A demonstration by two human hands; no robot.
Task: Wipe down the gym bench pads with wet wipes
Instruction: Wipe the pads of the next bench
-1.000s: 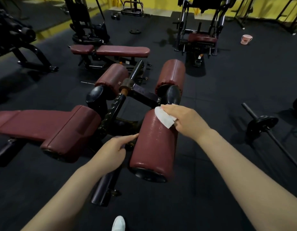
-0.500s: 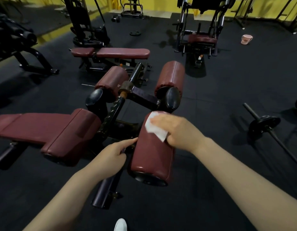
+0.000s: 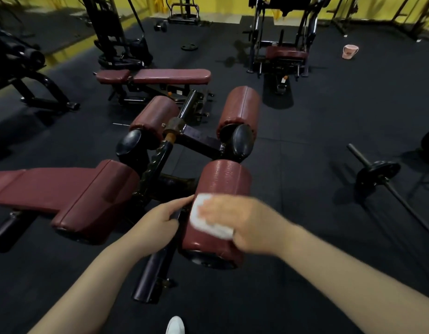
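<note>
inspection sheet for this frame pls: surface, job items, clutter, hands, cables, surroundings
Surface: dark rubber floor, no spills seen.
Job's things: white wet wipe pressed on near roller pad; bench pad to its left; two far roller pads.
Clutter: barbell on the floor at right, pink bucket, loose weight plate.
Hands: right hand blurred, holds the wipe on the pad; left hand grips the black frame bar.
Cables: nothing seen.
Surroundings: flat bench, machines, yellow wall.
</note>
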